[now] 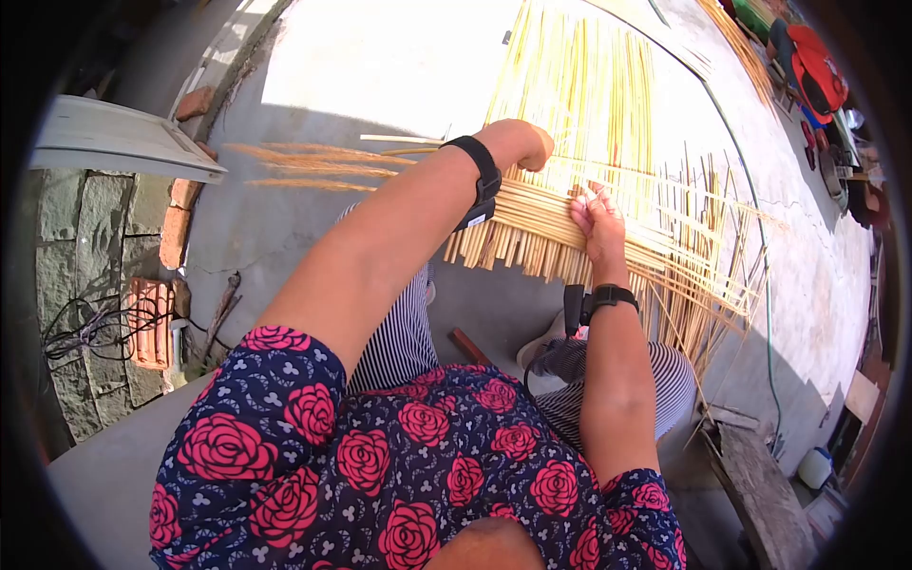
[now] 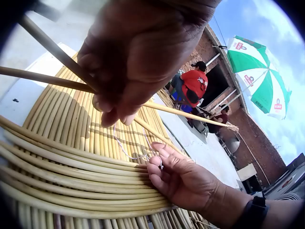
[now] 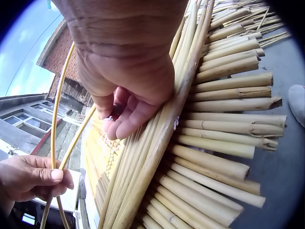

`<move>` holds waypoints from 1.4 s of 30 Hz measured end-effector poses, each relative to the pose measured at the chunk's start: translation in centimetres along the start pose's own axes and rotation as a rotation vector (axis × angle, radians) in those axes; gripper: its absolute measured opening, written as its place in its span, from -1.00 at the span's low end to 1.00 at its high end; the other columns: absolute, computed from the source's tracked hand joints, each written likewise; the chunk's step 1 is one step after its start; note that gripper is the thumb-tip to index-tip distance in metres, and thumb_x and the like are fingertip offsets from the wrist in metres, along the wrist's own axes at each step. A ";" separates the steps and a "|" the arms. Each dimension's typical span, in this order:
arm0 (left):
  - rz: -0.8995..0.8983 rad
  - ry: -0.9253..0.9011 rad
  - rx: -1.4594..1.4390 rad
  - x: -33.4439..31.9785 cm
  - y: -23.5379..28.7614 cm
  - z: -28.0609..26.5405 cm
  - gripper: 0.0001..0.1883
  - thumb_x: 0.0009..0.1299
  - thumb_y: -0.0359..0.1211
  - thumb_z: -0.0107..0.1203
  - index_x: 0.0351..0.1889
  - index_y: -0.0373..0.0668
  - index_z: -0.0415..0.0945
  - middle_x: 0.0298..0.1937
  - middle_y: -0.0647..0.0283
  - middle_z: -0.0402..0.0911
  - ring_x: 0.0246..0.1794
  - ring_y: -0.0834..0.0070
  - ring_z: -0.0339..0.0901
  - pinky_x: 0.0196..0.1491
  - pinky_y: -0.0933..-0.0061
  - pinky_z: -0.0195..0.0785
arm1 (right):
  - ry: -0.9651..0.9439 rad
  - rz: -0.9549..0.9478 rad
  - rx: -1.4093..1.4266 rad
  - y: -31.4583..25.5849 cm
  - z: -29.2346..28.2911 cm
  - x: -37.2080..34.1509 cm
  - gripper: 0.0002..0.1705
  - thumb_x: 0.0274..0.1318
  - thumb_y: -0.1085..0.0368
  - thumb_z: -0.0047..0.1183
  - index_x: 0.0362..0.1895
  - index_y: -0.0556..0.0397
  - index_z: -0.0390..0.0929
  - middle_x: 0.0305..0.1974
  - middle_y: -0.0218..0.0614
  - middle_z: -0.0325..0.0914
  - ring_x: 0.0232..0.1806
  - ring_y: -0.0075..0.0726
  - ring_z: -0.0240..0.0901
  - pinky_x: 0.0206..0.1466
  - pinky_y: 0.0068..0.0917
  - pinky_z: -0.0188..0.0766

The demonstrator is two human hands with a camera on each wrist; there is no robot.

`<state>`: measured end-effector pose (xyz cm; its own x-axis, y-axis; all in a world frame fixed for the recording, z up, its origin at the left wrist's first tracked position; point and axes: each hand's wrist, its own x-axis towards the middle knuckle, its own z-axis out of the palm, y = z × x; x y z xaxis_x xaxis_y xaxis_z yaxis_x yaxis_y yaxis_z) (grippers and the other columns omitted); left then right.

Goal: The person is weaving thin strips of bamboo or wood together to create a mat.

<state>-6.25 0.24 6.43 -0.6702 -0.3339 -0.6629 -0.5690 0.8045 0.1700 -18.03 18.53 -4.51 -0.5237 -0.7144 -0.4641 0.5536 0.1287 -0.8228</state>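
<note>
My left hand (image 1: 524, 145) pinches two thin reeds (image 2: 43, 40) where they cross, seen in both wrist views. My right hand (image 1: 600, 220) is beside it, over the bundle of crosswise reeds (image 1: 541, 207), its thumb and fingertips pinching a thin white string (image 2: 125, 153). In the right wrist view the right hand (image 3: 126, 71) rests against the bundle, and the left hand (image 3: 35, 177) is at the left with the crossed reeds. Long lengthwise reeds (image 1: 579, 85) lie under the bundle, their cut ends (image 3: 238, 102) sticking out on the near side.
Feathery reed tips (image 1: 313, 161) extend left. Loose thin stalks (image 1: 708, 285) spread at the right, near a green hose (image 1: 768, 332) and an old board (image 1: 760, 484). Bricks and a cable lie at the left. A person in red (image 2: 194, 86) sits beyond, near an umbrella (image 2: 259, 76).
</note>
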 end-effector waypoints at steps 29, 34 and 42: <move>-0.031 0.167 0.261 0.0 1.8 5.1 -0.73 0.23 -0.34 0.15 -0.09 -0.03 0.65 -0.10 0.28 0.67 -0.08 0.40 0.61 -0.19 0.32 0.42 | 0.034 0.056 0.232 0.7 -2.8 2.0 -0.79 0.26 0.38 -0.02 -0.10 0.27 0.45 -0.18 -0.15 0.55 -0.20 -0.31 0.55 -0.06 -0.48 0.60; -0.027 0.298 0.295 1.0 1.9 6.3 -0.74 0.20 -0.35 0.16 -0.14 -0.05 0.66 -0.16 0.29 0.68 -0.14 0.38 0.61 -0.25 0.30 0.41 | 0.057 0.051 0.219 0.8 -3.5 2.9 -0.78 0.27 0.38 -0.04 -0.11 0.31 0.45 -0.18 -0.12 0.54 -0.18 -0.28 0.53 -0.08 -0.47 0.60; -0.094 0.507 0.237 2.8 3.0 8.6 -0.76 0.26 -0.31 0.11 -0.13 -0.07 0.62 -0.11 0.26 0.64 -0.03 0.34 0.50 -0.10 0.22 0.32 | 0.008 0.047 0.269 0.6 -3.9 3.3 -0.82 0.30 0.39 -0.08 -0.14 0.28 0.44 -0.32 -0.23 0.53 -0.35 -0.44 0.49 -0.32 -0.64 0.56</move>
<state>-5.75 6.00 -1.23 -0.8000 -0.5564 -0.2246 -0.5540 0.8287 -0.0796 -21.93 18.87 -7.83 -0.4982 -0.7063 -0.5030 0.7288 -0.0269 -0.6842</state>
